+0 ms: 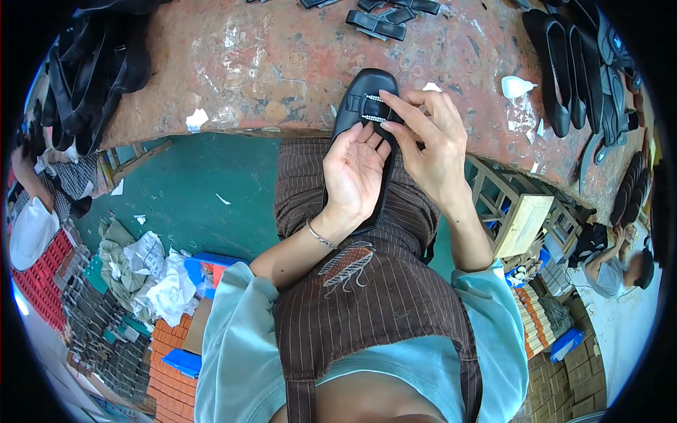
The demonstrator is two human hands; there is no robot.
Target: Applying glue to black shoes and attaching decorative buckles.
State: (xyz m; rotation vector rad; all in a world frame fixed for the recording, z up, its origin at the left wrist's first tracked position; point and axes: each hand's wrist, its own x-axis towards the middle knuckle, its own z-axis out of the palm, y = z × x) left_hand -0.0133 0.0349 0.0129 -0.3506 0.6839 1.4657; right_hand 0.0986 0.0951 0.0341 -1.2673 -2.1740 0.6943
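Note:
A black square-toed shoe lies against the table's front edge, its toe pointing away and its heel end toward my apron. Across its upper is a black strap with a buckle edged by two rows of small white beads. My left hand, palm up, has its curled fingertips in the shoe's opening just below the buckle; the thumb lies along the shoe's left side. From the right, my right hand pinches the buckle, index finger at the upper bead row and thumb at the lower.
Black shoes pile up on the worn reddish table at left and right. Black straps lie at the far edge, a white bulb-shaped piece at right. A wooden rack stands below. Another person sits far right.

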